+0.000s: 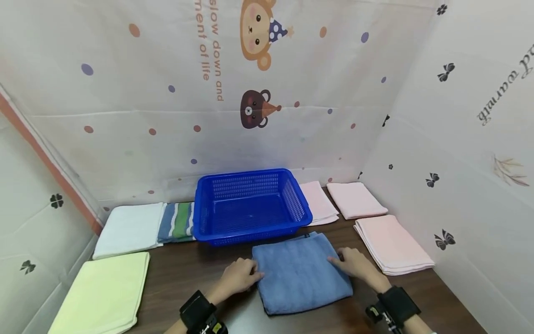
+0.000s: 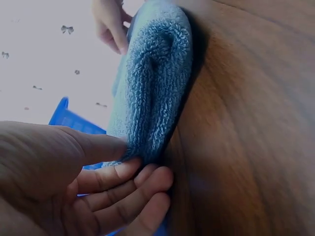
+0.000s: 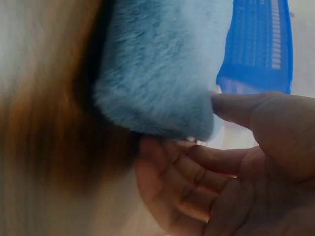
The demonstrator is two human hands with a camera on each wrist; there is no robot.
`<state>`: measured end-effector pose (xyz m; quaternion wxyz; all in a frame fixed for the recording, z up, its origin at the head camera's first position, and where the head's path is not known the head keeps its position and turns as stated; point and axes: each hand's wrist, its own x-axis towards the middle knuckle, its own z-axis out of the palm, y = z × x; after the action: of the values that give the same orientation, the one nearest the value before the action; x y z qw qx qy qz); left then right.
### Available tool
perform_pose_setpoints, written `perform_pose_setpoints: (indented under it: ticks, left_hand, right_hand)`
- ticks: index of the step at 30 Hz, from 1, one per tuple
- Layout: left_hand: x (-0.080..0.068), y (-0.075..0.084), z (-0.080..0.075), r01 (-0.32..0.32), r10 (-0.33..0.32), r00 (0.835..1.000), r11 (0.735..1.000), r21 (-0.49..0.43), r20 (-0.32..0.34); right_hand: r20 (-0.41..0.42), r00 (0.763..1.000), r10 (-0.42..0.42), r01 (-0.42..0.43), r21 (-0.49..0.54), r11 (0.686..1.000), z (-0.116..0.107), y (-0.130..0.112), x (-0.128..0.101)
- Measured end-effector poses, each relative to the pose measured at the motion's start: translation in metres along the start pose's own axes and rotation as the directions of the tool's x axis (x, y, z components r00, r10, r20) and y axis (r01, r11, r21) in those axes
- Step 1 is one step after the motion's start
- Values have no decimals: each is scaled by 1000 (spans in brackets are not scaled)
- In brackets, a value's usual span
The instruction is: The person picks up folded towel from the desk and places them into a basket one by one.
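A folded blue towel (image 1: 301,273) lies on the brown table, in front of the blue basket. My left hand (image 1: 238,277) pinches its left edge. In the left wrist view the thumb of that hand (image 2: 74,177) is on the towel's folded layers (image 2: 155,88) and the fingers are curled beneath. On the opposite edge my right hand (image 1: 354,265) grips the towel. The right wrist view shows the thumb of this hand (image 3: 236,167) against the fluffy blue fabric (image 3: 157,69), with fingers tucked under its end.
Behind the towel stands a blue plastic basket (image 1: 250,218) with nothing in it. Folded pink towels (image 1: 392,241) lie to the right. On the left are a white towel (image 1: 129,229), a striped towel (image 1: 178,220) and a yellow-green towel (image 1: 102,292). Printed cloth walls (image 1: 125,93) enclose the table.
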<state>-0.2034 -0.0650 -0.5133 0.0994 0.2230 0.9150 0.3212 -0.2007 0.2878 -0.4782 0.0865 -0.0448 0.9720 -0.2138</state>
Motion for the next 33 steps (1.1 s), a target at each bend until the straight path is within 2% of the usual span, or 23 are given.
perform_pose_setpoints:
  ticks: [3,5,7,10,14,18,21,24,27,30,33]
  left_hand:
    - [-11,-10,-6,50,-50,999,998,-23,-3]
    - [-22,-17,-10,77,-77,997,996,-34,-6]
    - [-34,-24,-17,106,-107,994,993,-42,-16]
    - [-54,-36,-30,148,-151,988,988,-53,-45]
    - [-74,-48,-45,198,-202,971,979,-47,-127]
    - [-84,-55,-51,245,-249,949,969,-45,-193]
    - [-87,-56,-51,258,-265,941,964,-61,-212]
    - [-90,-54,-50,246,-262,941,964,-97,-216]
    - [-93,-50,-48,249,-280,934,955,-158,-221]
    - [-93,-48,-46,293,-345,908,928,-228,-237]
    - [-91,-49,-48,368,-454,863,866,-340,-222]
  right_hand:
    - [46,998,-53,49,89,995,7,-6,1]
    - [117,991,-63,41,189,981,11,-12,0]
    - [197,977,-85,26,287,958,15,-19,1]
    - [304,942,-138,1,411,912,21,-30,6]
    - [354,903,-243,55,465,883,26,-46,14]
    - [351,883,-312,129,457,880,29,-61,24]
    - [327,886,-329,165,441,882,35,-71,27]
    - [295,899,-324,188,408,893,43,-78,28]
    - [278,912,-302,177,397,900,49,-82,25]
    - [281,918,-279,138,432,891,51,-83,21]
    - [290,918,-271,95,502,860,50,-83,19]
